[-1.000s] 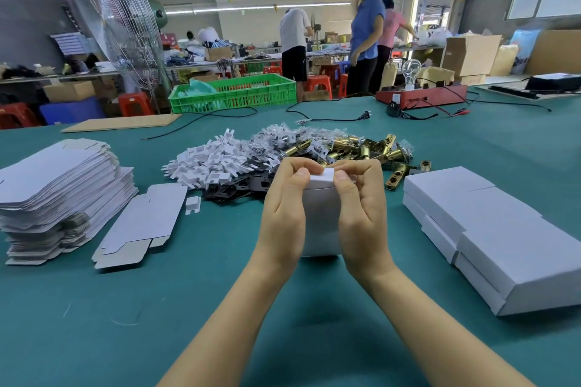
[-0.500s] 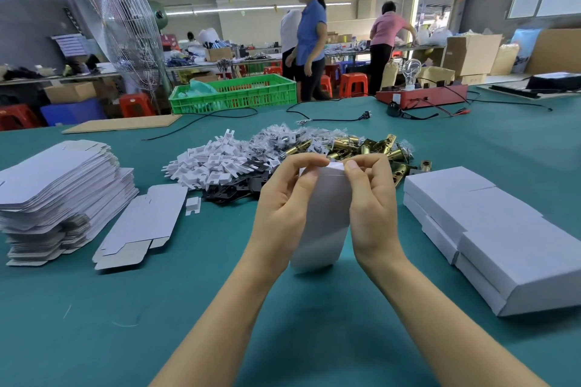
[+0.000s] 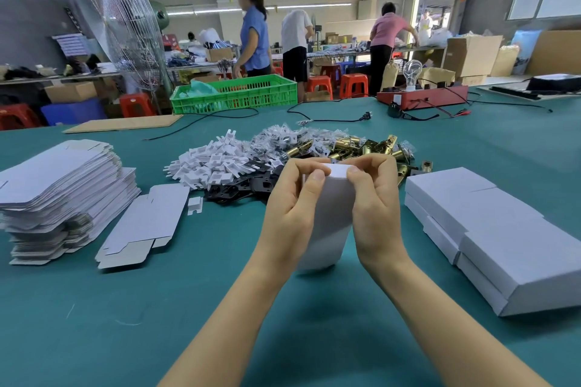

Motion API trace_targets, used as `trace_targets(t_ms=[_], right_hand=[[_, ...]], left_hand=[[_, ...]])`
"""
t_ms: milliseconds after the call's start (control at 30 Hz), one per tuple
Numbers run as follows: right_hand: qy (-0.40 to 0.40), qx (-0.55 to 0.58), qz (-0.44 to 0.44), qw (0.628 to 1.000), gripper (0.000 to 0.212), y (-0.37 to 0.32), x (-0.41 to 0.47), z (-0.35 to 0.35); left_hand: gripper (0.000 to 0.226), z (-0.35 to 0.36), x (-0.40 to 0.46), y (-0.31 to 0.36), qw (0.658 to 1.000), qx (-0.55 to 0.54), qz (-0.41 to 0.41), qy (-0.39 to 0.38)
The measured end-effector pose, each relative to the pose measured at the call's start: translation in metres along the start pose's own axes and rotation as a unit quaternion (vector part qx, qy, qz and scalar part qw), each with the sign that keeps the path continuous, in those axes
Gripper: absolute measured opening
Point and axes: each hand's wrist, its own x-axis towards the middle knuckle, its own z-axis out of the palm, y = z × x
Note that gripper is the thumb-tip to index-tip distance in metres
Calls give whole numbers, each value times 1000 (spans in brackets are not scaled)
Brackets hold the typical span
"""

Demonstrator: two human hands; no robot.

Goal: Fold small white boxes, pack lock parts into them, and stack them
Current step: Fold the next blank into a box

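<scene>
Small white cardboard box [image 3: 330, 214] stood on end on the green table [image 3: 94, 324], left hand [image 3: 292, 207] and right hand [image 3: 374, 204] both pinching its top flap, likely tucking it shut; brass lock parts [image 3: 349, 144] just behind within reach, finished white boxes [image 3: 487, 229] stacked to the right.

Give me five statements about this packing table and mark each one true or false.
1. Both hands, left hand and right hand, hold the white box at its top flap. True.
2. The stack of flat box blanks lies to the person's right. False: it lies on the left.
3. The finished boxes are stacked on the right. True.
4. The green crate sits among the brass lock parts. False: it stands at the table's far edge.
5. The box held is brown. False: white.
</scene>
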Motion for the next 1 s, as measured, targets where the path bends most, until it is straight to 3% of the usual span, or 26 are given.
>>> trace_targets(t_ms=[233, 333, 400, 467, 533, 600, 667, 700, 767, 867, 1000], right_hand=[[-3, 13, 1, 1000, 13, 5, -3, 3], [-2, 2, 15, 1000, 17, 10, -5, 6], [14, -102, 22, 994, 16, 14, -5, 3], [-17, -142, 124, 982, 28, 17, -3, 1], [-86, -25, 292, 952, 50, 16, 0, 2], [-129, 125, 387, 905, 67, 13, 2, 0], [-123, 230, 414, 872, 62, 12, 4, -4], [-115, 258, 409, 868, 47, 12, 6, -5], [-91, 238, 376, 891, 25, 16, 8, -9], [-65, 122, 337, 931, 48, 27, 8, -12], [-87, 52, 291, 951, 43, 39, 2, -12]], left_hand=[[24, -5, 2, 2, 986, 149, 68, -5], [23, -9, 4, 2, 987, 126, 76, 60], [21, -11, 6, 1, 989, 77, 66, 105], [23, -15, 9, 2, 990, 51, 72, 112], [27, -18, 10, 4, 992, 48, 89, 71], [30, -20, 7, 2, 993, 67, 99, 7], [26, -21, 4, -2, 989, 94, 104, -48], [21, -22, 3, -5, 990, 89, 96, -56], [13, -23, 2, -13, 997, 48, 57, -19], [14, -24, 0, -31, 997, 28, -12, 69], [34, -32, -4, -57, 985, 104, -89, 108]])
